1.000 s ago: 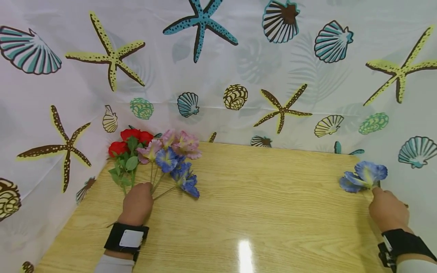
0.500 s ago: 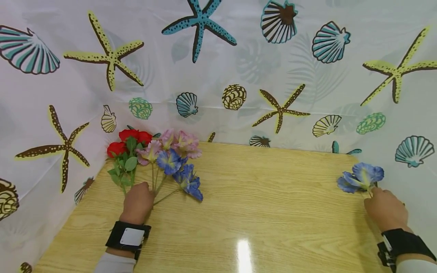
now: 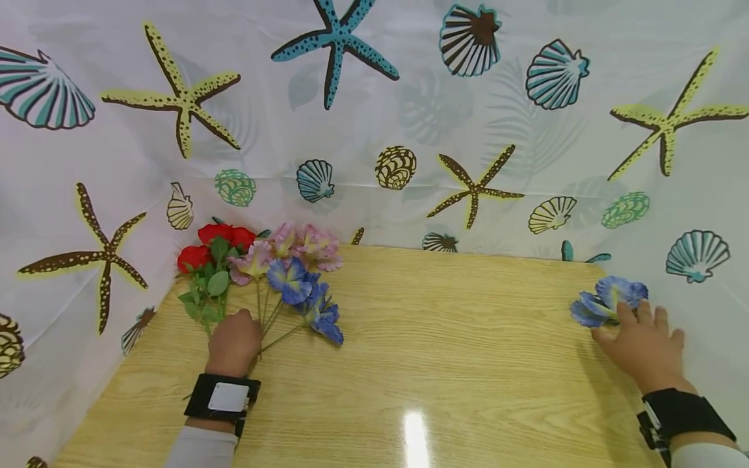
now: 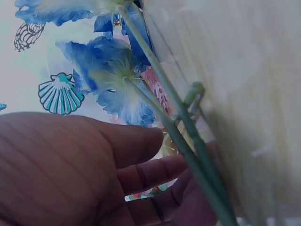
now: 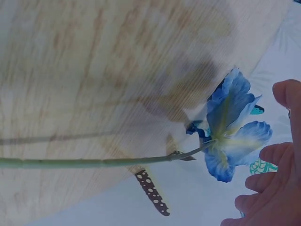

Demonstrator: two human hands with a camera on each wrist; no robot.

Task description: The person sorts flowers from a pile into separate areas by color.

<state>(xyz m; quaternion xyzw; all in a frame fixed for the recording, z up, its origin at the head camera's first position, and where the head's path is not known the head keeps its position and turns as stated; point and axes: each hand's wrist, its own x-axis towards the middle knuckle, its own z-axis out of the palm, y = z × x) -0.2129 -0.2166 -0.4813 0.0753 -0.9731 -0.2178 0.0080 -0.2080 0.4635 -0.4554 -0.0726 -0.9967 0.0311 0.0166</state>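
Observation:
At the left of the table, my left hand (image 3: 235, 342) curls its fingers around the lower stems of blue artificial flowers (image 3: 320, 311). In the left wrist view, two green stems (image 4: 157, 106) run past the thumb tip and in front of the curled fingers; the exact contact is hard to tell. Pink flowers (image 3: 316, 247) and red roses (image 3: 194, 258) lie just beyond that hand. At the far right, my right hand (image 3: 643, 344) has its fingers straight and spread beside a single blue flower (image 5: 235, 132). The right wrist view shows its stem (image 5: 94, 163) apart from the fingers.
A wooden table (image 3: 456, 338) spreads between the two hands, with a bright reflection near its front. White cloth (image 3: 363, 143) printed with starfish and shells hangs behind the table and along both sides.
My right hand has let go of the single blue flower's stem, and its fingers have straightened. My left hand stays at the bunch, whose blue flowers have shifted slightly.

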